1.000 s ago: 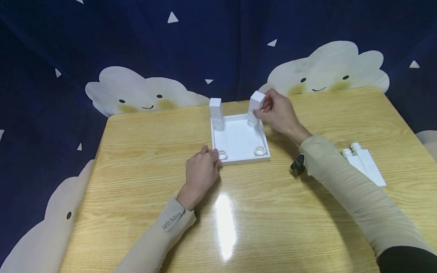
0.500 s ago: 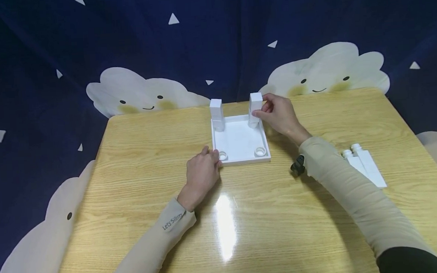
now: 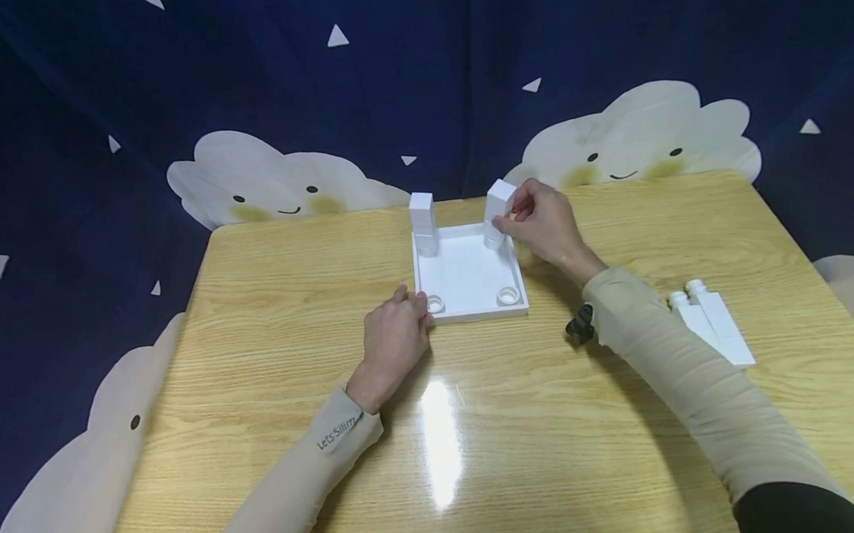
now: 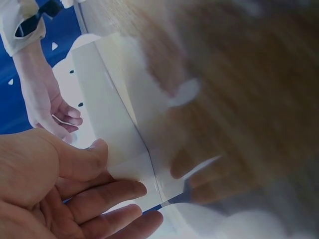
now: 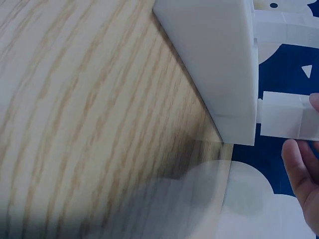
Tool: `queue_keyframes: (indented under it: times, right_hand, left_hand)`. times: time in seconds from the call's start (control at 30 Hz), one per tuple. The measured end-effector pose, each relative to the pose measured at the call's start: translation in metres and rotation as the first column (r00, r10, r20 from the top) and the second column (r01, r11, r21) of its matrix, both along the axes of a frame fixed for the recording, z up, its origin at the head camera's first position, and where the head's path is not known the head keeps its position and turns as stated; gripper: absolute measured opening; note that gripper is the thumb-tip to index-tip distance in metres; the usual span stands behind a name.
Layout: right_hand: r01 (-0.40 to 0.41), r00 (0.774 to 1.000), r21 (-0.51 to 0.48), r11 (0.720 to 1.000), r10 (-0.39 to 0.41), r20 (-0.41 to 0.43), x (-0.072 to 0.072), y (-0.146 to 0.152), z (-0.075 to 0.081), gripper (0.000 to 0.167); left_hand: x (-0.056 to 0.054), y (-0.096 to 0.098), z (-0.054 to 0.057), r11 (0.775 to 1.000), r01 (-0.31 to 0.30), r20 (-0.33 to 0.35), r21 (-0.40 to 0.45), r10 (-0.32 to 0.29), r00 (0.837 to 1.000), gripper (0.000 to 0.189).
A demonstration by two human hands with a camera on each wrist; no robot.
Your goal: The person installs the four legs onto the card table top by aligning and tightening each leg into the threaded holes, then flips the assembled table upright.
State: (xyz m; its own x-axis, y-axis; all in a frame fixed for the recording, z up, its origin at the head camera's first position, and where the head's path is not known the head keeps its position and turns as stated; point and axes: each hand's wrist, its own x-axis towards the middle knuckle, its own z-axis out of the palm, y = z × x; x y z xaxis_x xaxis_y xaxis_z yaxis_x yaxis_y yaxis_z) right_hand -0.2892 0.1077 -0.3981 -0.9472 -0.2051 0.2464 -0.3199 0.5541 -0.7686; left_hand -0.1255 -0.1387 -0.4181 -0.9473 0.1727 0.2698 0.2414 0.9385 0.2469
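A white square tabletop [image 3: 468, 272] with a raised rim lies underside up on the wooden table. One white table leg [image 3: 423, 218] stands upright in its far left corner. At the far right corner, my right hand [image 3: 546, 221] pinches a second leg [image 3: 499, 201] between thumb and fingers; in the right wrist view this leg [image 5: 281, 114] meets the tabletop with a narrow gap at its base. My left hand [image 3: 394, 337] holds the near left corner, thumb and fingers against the side wall [image 4: 104, 104] in the left wrist view. Round sockets [image 3: 508, 295] show at both near corners.
Two more white legs with threaded ends [image 3: 716, 328] lie side by side on the right of the wooden table [image 3: 290, 290], partly behind the right sleeve [image 3: 686, 366]. A dark blue curtain [image 3: 417, 74] with clouds hangs behind the far edge.
The leg in my right hand has turned about its upright axis, from square-on half a second ago to cornerwise now. My left hand and the tabletop have stayed in place.
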Motion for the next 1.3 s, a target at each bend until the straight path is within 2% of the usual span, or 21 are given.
queue_keyframes:
  times: [0.1, 0.23, 0.37, 0.57, 0.73, 0.93, 1.13, 1.3]
  right_hand:
    - [0.004, 1.0, -0.009, 1.0, -0.004, 0.021, -0.0003, 0.0, -0.0001, 0.036]
    - [-0.027, 1.0, 0.001, 1.0, 0.027, -0.013, -0.0013, 0.0006, -0.0011, 0.044]
    - [-0.047, 0.997, 0.032, 0.998, 0.049, -0.054, -0.0018, 0.0, -0.002, 0.041]
    - [-0.03, 0.999, 0.041, 0.999, 0.032, -0.043, -0.001, -0.0001, -0.0012, 0.044]
    - [-0.007, 1.0, 0.011, 1.0, 0.007, -0.025, -0.0015, 0.0021, -0.0022, 0.039]
    - [-0.025, 0.999, -0.003, 1.0, 0.025, -0.026, -0.0021, 0.0045, -0.0034, 0.032]
    - [-0.026, 1.0, -0.027, 0.999, 0.026, -0.009, -0.0015, 0.0036, -0.0039, 0.027]
    - [-0.017, 1.0, -0.02, 1.0, 0.017, 0.0, -0.0011, 0.002, -0.0042, 0.029]
  left_hand:
    - [-0.0006, 0.0002, 0.0003, 1.0, -0.003, 0.002, 0.001, 0.003, 1.0, 0.025]
    - [-0.0013, 0.0006, 0.001, 1.0, -0.006, 0.007, -0.004, 0.006, 1.0, 0.023]
    - [-0.0013, 0.0007, 0.0002, 1.0, -0.008, 0.011, -0.02, 0.008, 1.0, 0.022]
    - [-0.0013, 0.0007, 0.0, 1.0, -0.013, 0.016, -0.016, 0.013, 1.0, 0.021]
    - [-0.0009, 0.0009, 0.0008, 1.0, -0.01, 0.01, -0.011, 0.01, 1.0, 0.019]
    - [-0.001, 0.0004, -0.0007, 0.999, -0.009, -0.009, -0.032, 0.009, 1.0, 0.019]
    - [-0.0003, 0.0001, 0.0008, 0.999, -0.009, 0.007, -0.035, 0.009, 1.0, 0.019]
    - [-0.0005, -0.0001, 0.001, 1.0, -0.006, -0.006, -0.028, 0.006, 1.0, 0.019]
